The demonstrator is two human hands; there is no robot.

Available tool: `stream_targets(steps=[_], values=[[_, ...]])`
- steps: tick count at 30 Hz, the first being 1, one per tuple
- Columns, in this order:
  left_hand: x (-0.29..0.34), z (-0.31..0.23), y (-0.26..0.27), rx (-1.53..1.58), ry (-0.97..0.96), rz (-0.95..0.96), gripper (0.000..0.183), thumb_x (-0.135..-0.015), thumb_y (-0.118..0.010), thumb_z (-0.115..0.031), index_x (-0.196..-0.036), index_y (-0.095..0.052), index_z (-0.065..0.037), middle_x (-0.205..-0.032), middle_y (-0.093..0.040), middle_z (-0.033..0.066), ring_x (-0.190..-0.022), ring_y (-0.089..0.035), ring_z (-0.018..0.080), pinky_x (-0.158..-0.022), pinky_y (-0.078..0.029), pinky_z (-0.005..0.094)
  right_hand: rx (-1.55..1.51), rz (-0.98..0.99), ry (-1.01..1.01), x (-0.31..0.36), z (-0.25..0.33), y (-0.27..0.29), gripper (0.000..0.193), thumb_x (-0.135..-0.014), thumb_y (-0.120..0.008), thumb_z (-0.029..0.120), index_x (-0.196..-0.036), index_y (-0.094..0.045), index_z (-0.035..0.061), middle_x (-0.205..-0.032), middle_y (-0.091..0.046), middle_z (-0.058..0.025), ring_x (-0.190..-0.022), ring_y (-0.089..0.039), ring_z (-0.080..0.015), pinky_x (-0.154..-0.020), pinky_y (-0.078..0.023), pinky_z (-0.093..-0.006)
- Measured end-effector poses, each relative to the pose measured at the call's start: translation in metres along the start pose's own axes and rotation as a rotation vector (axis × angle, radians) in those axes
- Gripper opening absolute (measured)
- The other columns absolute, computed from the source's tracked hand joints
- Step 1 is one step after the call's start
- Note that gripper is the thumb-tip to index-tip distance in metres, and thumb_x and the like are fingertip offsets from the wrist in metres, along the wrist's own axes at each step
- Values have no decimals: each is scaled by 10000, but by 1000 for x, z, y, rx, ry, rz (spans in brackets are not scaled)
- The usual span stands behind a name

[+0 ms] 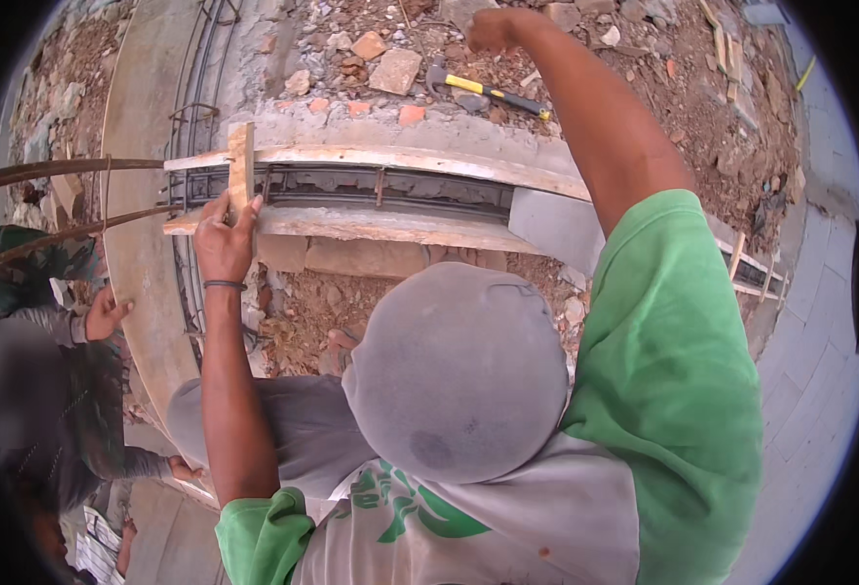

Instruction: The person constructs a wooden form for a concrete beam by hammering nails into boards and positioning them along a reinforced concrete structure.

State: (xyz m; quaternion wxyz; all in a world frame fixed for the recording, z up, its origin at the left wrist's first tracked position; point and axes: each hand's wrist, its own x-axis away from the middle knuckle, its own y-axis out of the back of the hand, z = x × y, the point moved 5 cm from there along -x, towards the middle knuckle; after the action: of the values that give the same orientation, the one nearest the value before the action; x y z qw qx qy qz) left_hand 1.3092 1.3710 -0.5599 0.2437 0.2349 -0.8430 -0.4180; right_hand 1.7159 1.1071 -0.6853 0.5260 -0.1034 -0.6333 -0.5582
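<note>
My left hand (223, 240) is closed round the lower end of a short wooden batten (241, 161), which lies crosswise over a long timber form. Two whitish planks make the form's sides, the far plank (390, 156) and the near plank (371, 226). Between them run dark steel reinforcing bars (429, 187). My right arm stretches far forward, and my right hand (493, 31) is closed over the rubble; whatever its fingers hold, if anything, is hidden. Below that hand a claw hammer (493, 95) with a yellow and black handle lies on the ground, apart from it.
A grey flat panel (558, 226) covers the form's right part. Bent rods (69, 174) stick out leftward, beside a wide upright board (142, 127). At left a co-worker's hand (108, 314) rests near that board. Stones and broken bricks (395, 71) cover the far ground; paving (809, 351) lies right.
</note>
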Motion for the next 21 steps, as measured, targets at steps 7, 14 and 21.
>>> stream_targets(steps=[7, 14, 21], values=[[-1, 2, -7, -98, -112, -91, 576, -814, -708, -406, -1106, -634, 85, -1100, -639, 252, -1037, -615, 360, -907, -464, 383, -266, -558, 171, 255, 7, 12, 436, -940, -543, 418, -1195, -603, 69, -1121, -646, -95, -981, -629, -230, -850, -544, -401], [-1, 18, 3, -77, -125, -122, 570, -810, -706, -394, -1129, -631, 73, -1114, -627, 259, -1037, -610, 381, -892, -475, 387, -751, -588, -76, 333, -20, -100, 686, -980, -332, 570, -1210, -605, -15, -1190, -624, -177, -1112, -576, -254, -1001, -402, -384], [-3, 0, -2, -58, -122, -106, 544, -799, -718, -374, -1124, -641, 54, -1112, -634, 243, -1032, -616, 369, -891, -473, 387, -854, -761, -320, 352, -11, -130, 509, -954, -493, 439, -885, -716, -14, -811, -682, -103, -741, -608, -182, -716, -461, -317]])
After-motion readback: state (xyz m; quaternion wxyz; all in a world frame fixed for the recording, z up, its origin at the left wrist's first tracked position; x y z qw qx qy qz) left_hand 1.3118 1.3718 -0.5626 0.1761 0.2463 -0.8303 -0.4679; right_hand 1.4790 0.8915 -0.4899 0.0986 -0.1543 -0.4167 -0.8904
